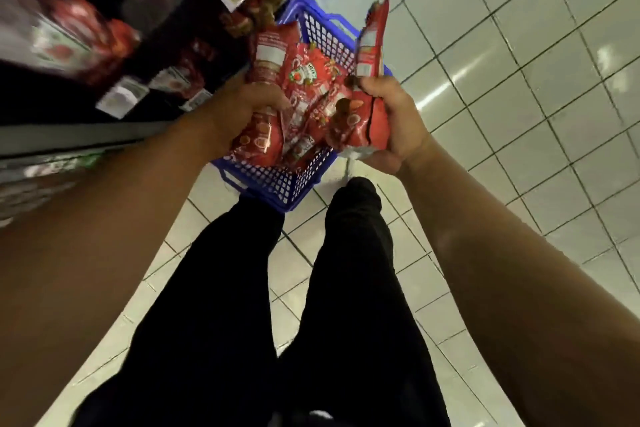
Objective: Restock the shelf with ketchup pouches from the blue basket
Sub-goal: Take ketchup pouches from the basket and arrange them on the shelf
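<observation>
The person stands on a floor of pale square tiles (519,55), black trouser legs (242,288) below the camera, with both bare forearms reaching forward over a blue basket (277,184). The basket, a plastic one with latticed walls and a blue handle at its far end, sits on the floor just ahead of the feet and close beside the shelf (104,107), which runs along the left of the view. Loose red ketchup pouches (308,80) lie heaped inside the basket, one of them showing a printed label with a tomato picture. The left hand (242,107) is closed around a red pouch in left hand (259,139), fingers curled over its middle, the pouch standing roughly upright above the near left part of the basket with its top end rising past the knuckles. The right hand (391,121) grips a pouch in right hand (370,55) near its lower end, thumb and fingers wrapped round it, so that the long red pack stands up and tilts slightly to the right over the basket's right rim. The shelf is dark and blurred; red packs (76,21) stand on it, and white price tags (121,97) line its front edges.
</observation>
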Action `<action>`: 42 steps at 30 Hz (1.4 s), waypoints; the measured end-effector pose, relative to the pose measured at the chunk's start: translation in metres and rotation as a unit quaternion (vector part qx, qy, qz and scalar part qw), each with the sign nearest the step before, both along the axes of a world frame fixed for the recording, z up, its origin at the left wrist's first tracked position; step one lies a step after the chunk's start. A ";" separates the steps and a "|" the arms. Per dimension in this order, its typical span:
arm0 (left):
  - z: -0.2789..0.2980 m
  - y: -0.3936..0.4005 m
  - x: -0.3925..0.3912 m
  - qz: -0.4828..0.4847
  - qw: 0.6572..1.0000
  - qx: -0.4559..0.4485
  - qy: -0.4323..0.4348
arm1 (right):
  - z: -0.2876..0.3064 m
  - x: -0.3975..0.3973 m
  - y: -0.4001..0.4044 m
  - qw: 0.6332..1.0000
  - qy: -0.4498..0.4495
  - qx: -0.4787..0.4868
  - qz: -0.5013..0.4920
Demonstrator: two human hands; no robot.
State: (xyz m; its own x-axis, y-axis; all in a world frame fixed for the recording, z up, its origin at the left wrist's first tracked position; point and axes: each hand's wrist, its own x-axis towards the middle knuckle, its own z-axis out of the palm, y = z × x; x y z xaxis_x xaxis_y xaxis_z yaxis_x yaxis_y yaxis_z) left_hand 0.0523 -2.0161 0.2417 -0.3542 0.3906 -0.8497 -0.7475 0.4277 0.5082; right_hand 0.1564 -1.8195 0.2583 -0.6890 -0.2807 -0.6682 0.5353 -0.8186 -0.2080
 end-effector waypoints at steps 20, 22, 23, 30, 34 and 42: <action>0.269 -0.042 0.025 0.341 0.921 0.186 0.033 | 0.236 -0.067 -0.003 0.922 0.164 0.238 0.259; 0.279 -0.055 0.034 0.304 0.933 0.181 0.070 | 0.254 -0.069 -0.023 0.911 0.187 0.249 0.269; 0.282 -0.062 0.038 0.297 0.935 0.173 0.092 | 0.262 -0.071 -0.033 0.906 0.200 0.255 0.274; 0.314 -0.122 0.057 0.340 0.907 0.202 0.145 | 0.318 -0.078 -0.085 0.861 0.271 0.301 0.306; 0.335 -0.156 0.058 0.365 0.879 0.257 0.168 | 0.352 -0.085 -0.118 0.816 0.340 0.320 0.341; 0.361 -0.211 0.035 0.424 0.833 0.310 0.176 | 0.400 -0.116 -0.168 0.794 0.366 0.356 0.331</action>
